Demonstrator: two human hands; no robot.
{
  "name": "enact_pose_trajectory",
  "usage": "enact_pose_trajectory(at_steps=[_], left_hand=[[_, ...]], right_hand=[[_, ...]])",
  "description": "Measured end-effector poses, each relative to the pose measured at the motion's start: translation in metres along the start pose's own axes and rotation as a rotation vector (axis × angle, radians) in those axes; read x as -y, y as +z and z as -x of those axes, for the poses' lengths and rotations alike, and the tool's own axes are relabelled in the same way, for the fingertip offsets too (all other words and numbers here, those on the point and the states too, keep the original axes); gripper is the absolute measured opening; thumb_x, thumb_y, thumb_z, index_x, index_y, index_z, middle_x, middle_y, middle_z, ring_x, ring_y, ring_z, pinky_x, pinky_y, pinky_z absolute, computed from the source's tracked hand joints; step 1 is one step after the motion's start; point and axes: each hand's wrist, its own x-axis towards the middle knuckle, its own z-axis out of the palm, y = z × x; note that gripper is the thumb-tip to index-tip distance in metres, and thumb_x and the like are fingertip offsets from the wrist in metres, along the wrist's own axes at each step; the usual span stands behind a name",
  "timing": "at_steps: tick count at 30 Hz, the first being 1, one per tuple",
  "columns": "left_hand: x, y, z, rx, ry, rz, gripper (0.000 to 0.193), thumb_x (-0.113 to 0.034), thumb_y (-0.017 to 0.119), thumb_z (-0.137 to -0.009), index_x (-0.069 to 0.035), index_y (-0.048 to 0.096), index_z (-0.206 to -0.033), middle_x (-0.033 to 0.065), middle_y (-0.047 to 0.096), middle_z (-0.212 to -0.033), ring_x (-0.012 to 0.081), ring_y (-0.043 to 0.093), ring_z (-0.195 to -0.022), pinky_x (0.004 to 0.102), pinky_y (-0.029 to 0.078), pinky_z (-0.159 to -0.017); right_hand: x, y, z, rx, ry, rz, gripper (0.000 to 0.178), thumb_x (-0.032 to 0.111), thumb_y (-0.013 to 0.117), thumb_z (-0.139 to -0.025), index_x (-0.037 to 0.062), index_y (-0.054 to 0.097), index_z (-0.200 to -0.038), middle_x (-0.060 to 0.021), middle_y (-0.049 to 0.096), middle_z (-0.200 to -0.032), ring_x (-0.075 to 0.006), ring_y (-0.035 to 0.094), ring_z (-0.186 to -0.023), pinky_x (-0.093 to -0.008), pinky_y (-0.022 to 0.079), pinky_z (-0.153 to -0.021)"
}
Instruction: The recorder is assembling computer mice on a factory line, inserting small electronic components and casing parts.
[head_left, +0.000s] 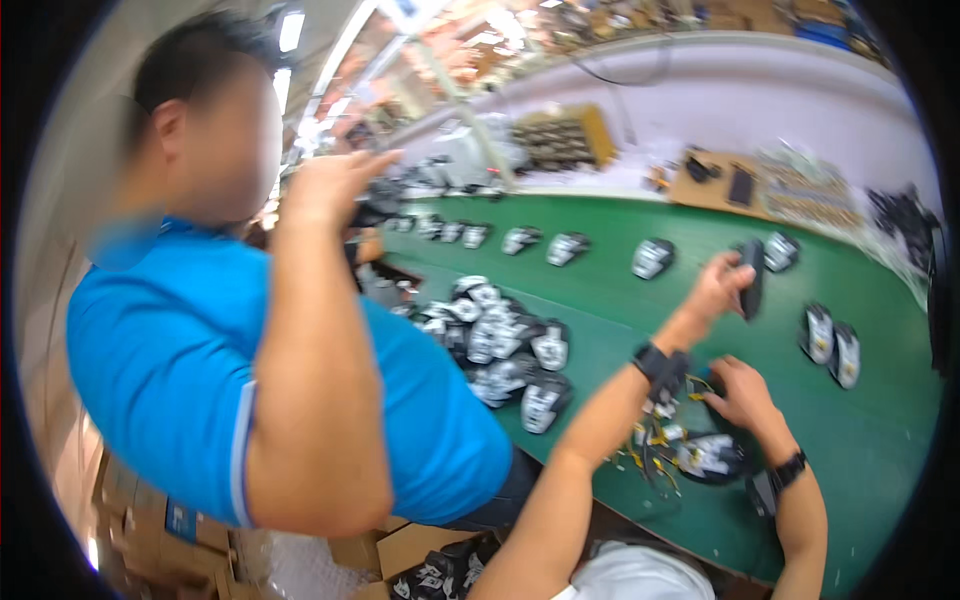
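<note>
My left hand (pixel 716 289) is raised over the green bench, its fingers wrapped round a dark, elongated oval plastic housing (pixel 751 280). Lower down, my right hand (pixel 744 394) has its thumb and fingertips closed at a small part with yellow wires (pixel 698 388). Just left of it lies a loose heap of wired parts (pixel 655 440) in yellow, black and white. A black housing with a white inside (pixel 712 456) rests on the bench below my right hand. Black bands sit on both my wrists.
A person in a blue shirt (pixel 200 360) stands close on my left, one arm raised. Beside them is a pile of black-and-white housings (pixel 495 340). More housings (pixel 653 258) line the green bench (pixel 600 295). Cardboard (pixel 705 190) with parts lies along the back; boxes (pixel 190 550) stand lower left.
</note>
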Motion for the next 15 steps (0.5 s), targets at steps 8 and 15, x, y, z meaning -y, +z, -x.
enact_pose_trajectory(at_steps=[8,15], left_hand=[[-0.007,0.004,0.072,0.074,-0.016,0.510,0.049,-0.044,0.046,-0.096,-0.006,0.049,-0.128,0.0063,0.063,-0.111,0.0178,0.064,-0.098,0.0350,0.053,-0.088],[0.018,-0.015,0.077,0.093,-0.051,0.581,0.053,-0.047,0.044,-0.096,-0.005,0.050,-0.127,0.0089,0.064,-0.107,0.0218,0.065,-0.094,0.0369,0.052,-0.088]], right_hand=[[0.003,0.019,-0.007,-0.161,-0.090,0.039,0.024,0.003,0.067,-0.073,0.0033,0.060,-0.096,-0.0137,0.060,-0.089,-0.0355,0.060,-0.084,-0.0442,0.050,-0.074],[-0.002,-0.005,-0.017,-0.324,-0.055,-0.320,0.018,-0.007,0.059,-0.080,-0.0016,0.058,-0.098,-0.0115,0.064,-0.086,-0.0244,0.067,-0.075,-0.0334,0.053,-0.066]])
